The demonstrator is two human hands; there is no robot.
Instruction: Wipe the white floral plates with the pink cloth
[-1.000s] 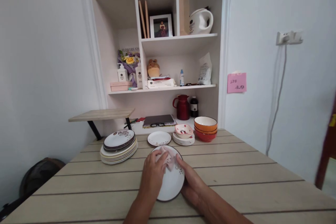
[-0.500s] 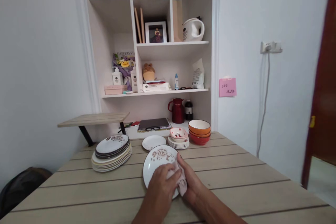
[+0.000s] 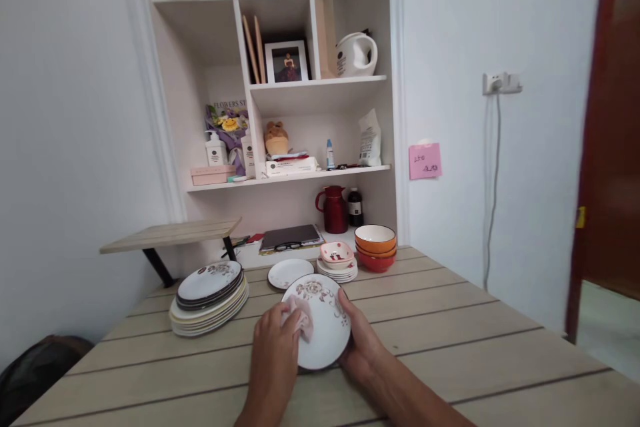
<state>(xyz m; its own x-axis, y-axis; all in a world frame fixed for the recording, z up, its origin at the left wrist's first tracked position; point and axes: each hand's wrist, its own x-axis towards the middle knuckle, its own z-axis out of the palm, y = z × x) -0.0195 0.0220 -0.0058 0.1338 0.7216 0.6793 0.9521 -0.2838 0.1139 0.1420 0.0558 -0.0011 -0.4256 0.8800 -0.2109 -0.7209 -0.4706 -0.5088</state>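
Observation:
A white plate point(image 3: 325, 337) with a brown flower pattern and dark rim is tilted up above the table. My right hand point(image 3: 363, 347) grips its right edge, thumb on the face and the other fingers hidden behind. Bunched in my left hand point(image 3: 277, 340) is a pale pink cloth point(image 3: 301, 320), pressed against the left part of the plate's face. Just behind lies another white plate point(image 3: 290, 272). To the left stands a stack of plates point(image 3: 210, 300), dark-rimmed ones on top of cream ones.
Small dishes point(image 3: 337, 260) and orange and red bowls point(image 3: 376, 250) are stacked at the back of the slatted table point(image 3: 450, 347). A raised wooden stand point(image 3: 173, 235) is at back left. Behind are a red jug point(image 3: 334, 209), a laptop point(image 3: 290, 237) and shelves.
My left hand has slid the cloth from the plate's right side to its left. The plate has shifted slightly right, its right side now uncovered. The whole view has turned a little.

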